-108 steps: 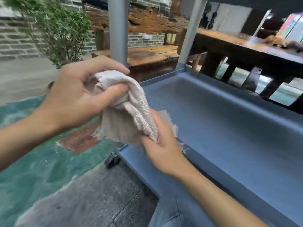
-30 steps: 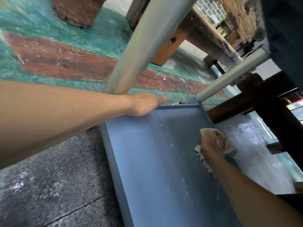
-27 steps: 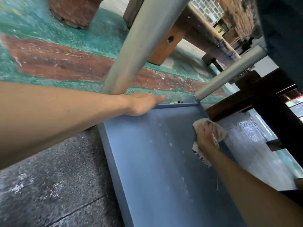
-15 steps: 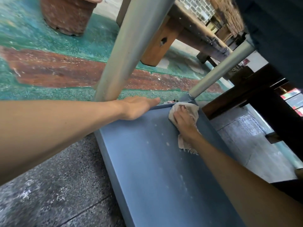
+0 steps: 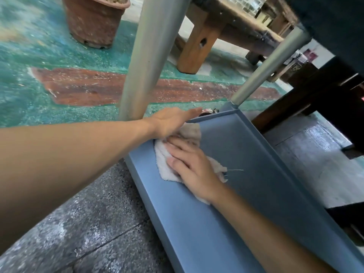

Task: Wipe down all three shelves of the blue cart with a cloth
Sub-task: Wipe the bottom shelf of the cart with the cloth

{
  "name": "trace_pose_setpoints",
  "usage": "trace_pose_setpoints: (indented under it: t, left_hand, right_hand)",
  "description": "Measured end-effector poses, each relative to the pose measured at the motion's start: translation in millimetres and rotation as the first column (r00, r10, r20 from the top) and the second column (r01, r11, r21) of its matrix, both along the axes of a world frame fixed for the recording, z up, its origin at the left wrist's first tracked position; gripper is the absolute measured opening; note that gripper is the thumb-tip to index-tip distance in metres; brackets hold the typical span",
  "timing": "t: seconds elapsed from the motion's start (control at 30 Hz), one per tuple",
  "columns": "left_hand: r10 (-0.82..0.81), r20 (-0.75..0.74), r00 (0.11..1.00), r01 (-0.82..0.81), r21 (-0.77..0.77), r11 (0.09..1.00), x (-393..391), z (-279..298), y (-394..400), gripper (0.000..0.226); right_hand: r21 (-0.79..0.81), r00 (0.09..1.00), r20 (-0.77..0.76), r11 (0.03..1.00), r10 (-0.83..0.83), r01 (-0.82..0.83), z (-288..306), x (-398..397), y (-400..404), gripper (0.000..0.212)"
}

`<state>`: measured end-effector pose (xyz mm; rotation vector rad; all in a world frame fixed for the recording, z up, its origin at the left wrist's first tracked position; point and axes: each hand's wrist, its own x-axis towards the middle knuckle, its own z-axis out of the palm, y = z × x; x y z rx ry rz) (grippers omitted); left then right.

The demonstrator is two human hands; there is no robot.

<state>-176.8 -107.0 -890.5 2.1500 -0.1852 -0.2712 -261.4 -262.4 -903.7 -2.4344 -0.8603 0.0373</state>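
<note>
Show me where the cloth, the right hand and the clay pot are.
cloth (image 5: 164,163), head view, its left part.
right hand (image 5: 194,167), head view, back of the hand.
clay pot (image 5: 92,22), head view, its side wall.

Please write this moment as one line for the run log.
step: wiping shelf | right hand: flat on cloth | left hand: on shelf rim, open | cloth: near left corner

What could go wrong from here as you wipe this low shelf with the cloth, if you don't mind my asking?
The cloth has frayed threads trailing at its edge; they might snag on the shelf's raised rim. The right hand is wiping close against the left hand, so the two may get in each other's way. The corner by the far post could easily be missed.
</note>
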Motion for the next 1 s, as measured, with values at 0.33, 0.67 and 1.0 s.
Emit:
trace_pose_setpoints:
  t: [0.33, 0.67, 1.0]
  left_hand:
    - [-0.075, 0.143, 0.987, 0.066, 0.064, 0.996, -18, -3, 7, 0.083]
    - [-0.234, 0.476, 0.848, 0.041, 0.380, 0.924, -43, -5, -11, 0.033]
    - [-0.328, 0.327, 0.886, 0.202, 0.366, 0.909, -72, -18, -81, 0.057]
  right_hand:
    - [0.077, 0.997, -0.043, 0.996, 0.058, -0.055, 17, -66, 19, 0.037]
    - [0.004, 0.938, 0.083, 0.941, -0.337, 0.338, 30, -146, -31, 0.044]
    - [-0.371, 0.861, 0.055, 0.790, -0.506, 0.488, -2, -145, -7, 0.072]
